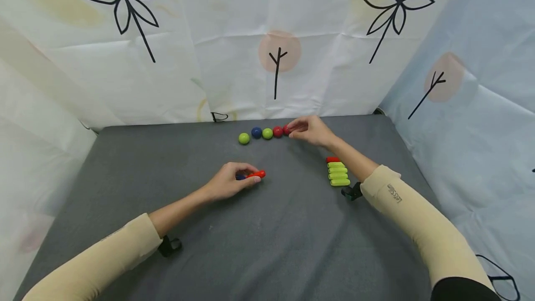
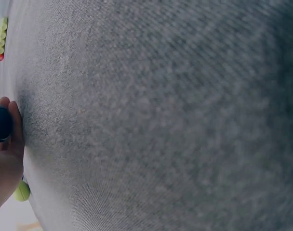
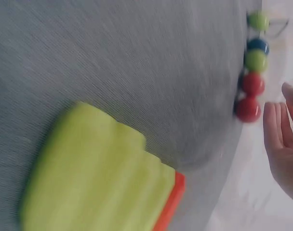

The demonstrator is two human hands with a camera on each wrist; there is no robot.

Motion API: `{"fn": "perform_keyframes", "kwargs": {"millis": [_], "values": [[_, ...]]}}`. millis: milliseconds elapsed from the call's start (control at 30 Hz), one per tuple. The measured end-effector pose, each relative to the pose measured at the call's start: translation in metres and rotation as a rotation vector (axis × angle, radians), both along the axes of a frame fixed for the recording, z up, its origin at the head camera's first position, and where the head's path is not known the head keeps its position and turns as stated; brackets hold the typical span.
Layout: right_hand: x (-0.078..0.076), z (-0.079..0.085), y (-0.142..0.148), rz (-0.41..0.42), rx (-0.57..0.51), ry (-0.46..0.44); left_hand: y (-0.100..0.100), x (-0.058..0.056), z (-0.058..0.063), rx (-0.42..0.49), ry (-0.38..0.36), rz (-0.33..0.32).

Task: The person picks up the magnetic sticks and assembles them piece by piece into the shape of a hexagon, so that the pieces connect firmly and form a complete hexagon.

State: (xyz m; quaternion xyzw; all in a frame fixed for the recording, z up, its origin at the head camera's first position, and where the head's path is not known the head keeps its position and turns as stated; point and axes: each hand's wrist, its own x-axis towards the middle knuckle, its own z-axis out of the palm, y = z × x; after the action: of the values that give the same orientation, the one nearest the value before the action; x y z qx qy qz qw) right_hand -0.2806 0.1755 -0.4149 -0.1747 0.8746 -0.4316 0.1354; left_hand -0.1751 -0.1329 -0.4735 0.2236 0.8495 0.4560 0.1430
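My left hand [image 1: 227, 181] grips a small red cylinder [image 1: 261, 173] that pokes out past the fingertips, above the middle of the table. A blue ball [image 2: 1, 123] sits in the same hand, mostly covered by fingers in the head view. At the back, my right hand [image 1: 312, 132] is beside the last red ball [image 1: 286, 130] of a row; the right wrist view shows its fingers extended and apart from that ball. Leftward along the row come another red ball [image 1: 277, 132], a green ball [image 1: 267, 134], a blue ball [image 1: 257, 132] and a second green ball [image 1: 244, 139].
Several yellow-green cylinders [image 1: 339, 176] lie side by side under the right forearm, with a red cylinder [image 1: 332, 159] at their far end. A grey cloth covers the table [image 1: 188, 152]. Printed white curtains [image 1: 234, 73] stand behind it and at both sides.
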Motion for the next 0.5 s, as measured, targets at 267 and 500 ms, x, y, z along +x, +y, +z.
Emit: {"fn": "perform_keyframes", "kwargs": {"millis": [267, 500], "values": [[-0.037, -0.006, -0.005, -0.016, 0.122, -0.002, -0.003, 0.002, -0.003, 0.110, -0.002, -0.021], [-0.047, -0.016, -0.007, 0.019, 0.180, -0.040, -0.002, 0.002, -0.004, 0.177, -0.054, -0.016]]}}
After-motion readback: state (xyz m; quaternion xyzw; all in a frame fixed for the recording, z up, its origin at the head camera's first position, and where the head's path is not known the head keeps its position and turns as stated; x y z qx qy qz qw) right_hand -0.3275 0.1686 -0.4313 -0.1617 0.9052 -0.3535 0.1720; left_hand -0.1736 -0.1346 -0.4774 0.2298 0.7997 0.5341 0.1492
